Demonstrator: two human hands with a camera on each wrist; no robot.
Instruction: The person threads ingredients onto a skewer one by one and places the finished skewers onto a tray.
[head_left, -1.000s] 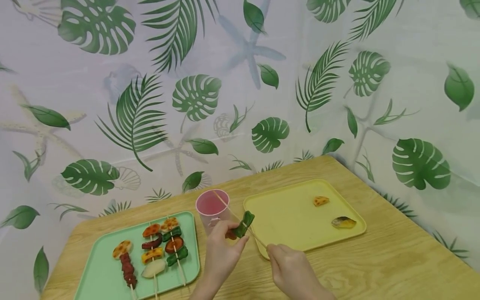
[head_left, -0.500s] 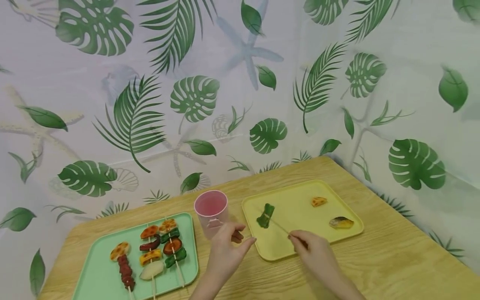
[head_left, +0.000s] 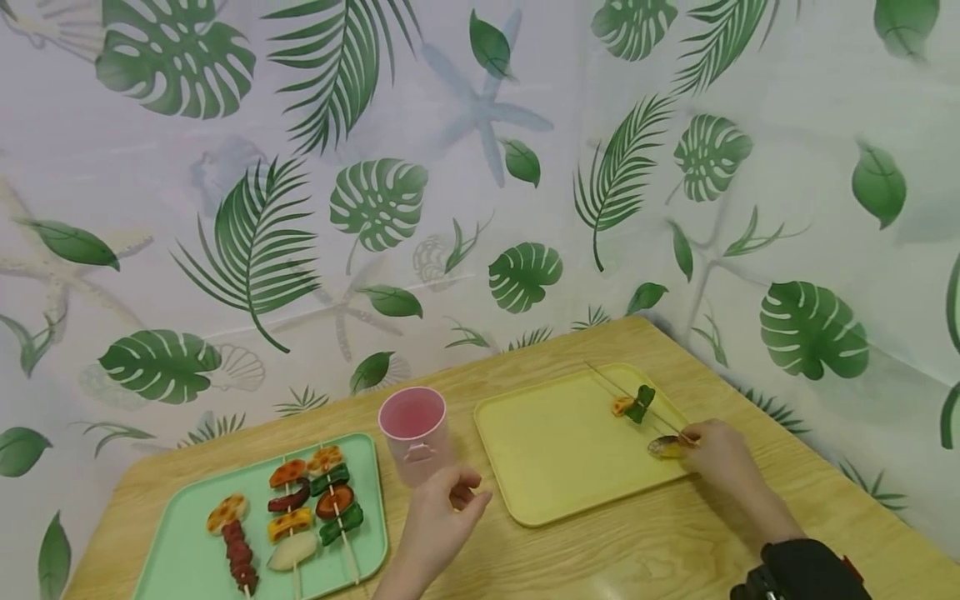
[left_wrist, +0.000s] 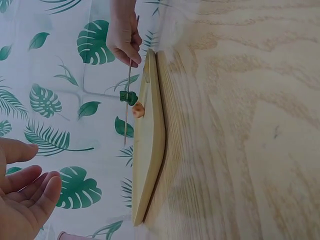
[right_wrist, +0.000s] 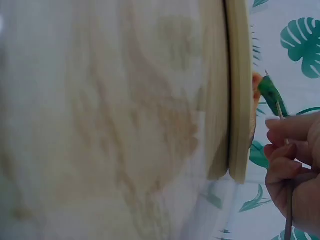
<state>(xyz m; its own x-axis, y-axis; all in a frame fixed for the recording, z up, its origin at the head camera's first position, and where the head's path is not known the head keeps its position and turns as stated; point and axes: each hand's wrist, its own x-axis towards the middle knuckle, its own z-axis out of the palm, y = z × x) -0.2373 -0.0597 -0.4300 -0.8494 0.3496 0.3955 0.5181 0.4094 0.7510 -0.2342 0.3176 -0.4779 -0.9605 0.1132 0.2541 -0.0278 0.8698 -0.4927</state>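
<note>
My right hand (head_left: 723, 460) grips one end of a thin wooden skewer (head_left: 609, 380) over the right side of the yellow tray (head_left: 543, 433). A green pepper piece (head_left: 640, 404) is threaded partway along it, also plain in the right wrist view as a green pepper piece (right_wrist: 272, 94) just beyond the fingertips. Behind the pepper lies a small orange grilled piece (head_left: 619, 407), partly covered in the head view. A dark-edged yellow piece (head_left: 663, 447) lies on the tray right by my right fingers. My left hand (head_left: 438, 521) holds nothing, its fingers loosely bent in front of the pink cup (head_left: 416, 454).
A green tray (head_left: 183, 533) at the left carries several finished-looking food skewers, among them a meat skewer (head_left: 238, 554). The cup stands between the two trays on the wooden table (head_left: 600, 554). A leaf-printed sheet (head_left: 450, 325) hangs behind the table.
My left hand has let go of the pepper and stays near the cup. My right hand has carried the skewer with the pepper rightward across the yellow tray.
</note>
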